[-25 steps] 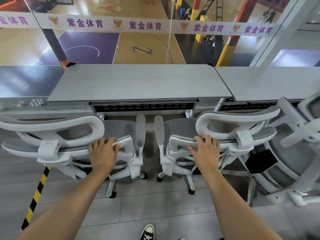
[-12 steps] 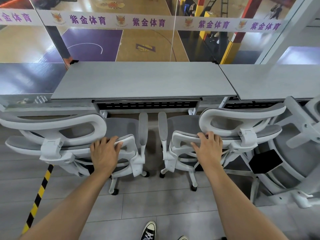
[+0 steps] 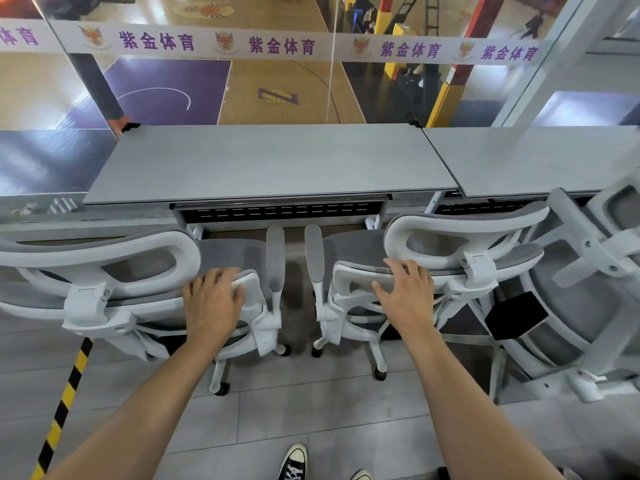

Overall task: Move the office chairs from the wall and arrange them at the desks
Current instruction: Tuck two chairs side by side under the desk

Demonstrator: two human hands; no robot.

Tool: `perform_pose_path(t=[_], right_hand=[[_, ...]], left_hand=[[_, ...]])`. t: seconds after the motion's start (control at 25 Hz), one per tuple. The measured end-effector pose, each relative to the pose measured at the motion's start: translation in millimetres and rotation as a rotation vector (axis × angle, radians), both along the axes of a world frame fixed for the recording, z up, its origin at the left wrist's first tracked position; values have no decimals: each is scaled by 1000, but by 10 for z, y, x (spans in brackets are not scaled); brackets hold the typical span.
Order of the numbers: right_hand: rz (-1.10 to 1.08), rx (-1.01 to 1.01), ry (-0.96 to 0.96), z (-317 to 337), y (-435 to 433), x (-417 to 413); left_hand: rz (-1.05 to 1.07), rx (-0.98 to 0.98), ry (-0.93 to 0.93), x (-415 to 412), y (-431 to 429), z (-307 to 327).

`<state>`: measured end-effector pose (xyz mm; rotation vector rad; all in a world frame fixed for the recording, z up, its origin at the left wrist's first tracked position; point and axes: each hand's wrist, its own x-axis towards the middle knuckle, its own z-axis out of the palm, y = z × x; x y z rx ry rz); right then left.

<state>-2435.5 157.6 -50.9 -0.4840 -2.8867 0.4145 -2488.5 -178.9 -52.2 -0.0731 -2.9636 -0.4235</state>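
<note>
Two white-framed office chairs with grey mesh stand side by side, facing the grey desk (image 3: 270,161). Their seats and armrests reach the desk's front edge. My left hand (image 3: 213,301) lies on the top edge of the left chair (image 3: 104,268) backrest, fingers curled over the rim. On the top edge of the right chair (image 3: 460,233) backrest rests my right hand (image 3: 407,294), its fingers spread and fairly straight. Both headrests rise just outside my hands.
A third chair (image 3: 588,289) stands close on the right, in front of a second desk (image 3: 540,157). Black-and-yellow tape (image 3: 65,400) runs along the floor at the left. A glass wall with a banner backs the desks. My shoe (image 3: 294,462) is on the grey floor.
Both chairs and my hands have edged slightly forward toward the desk. My right hand's fingers have flattened and spread on the backrest.
</note>
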Motion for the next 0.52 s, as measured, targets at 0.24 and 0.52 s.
perform_pose_path(t=[0.24,0.52], right_hand=[[-164,-70,263,271,415,493],[-487,-81,364,389,1659,1268]], left_hand=[[-453,157,35,150,1092,448],[-894,229,23,437,2864,763]])
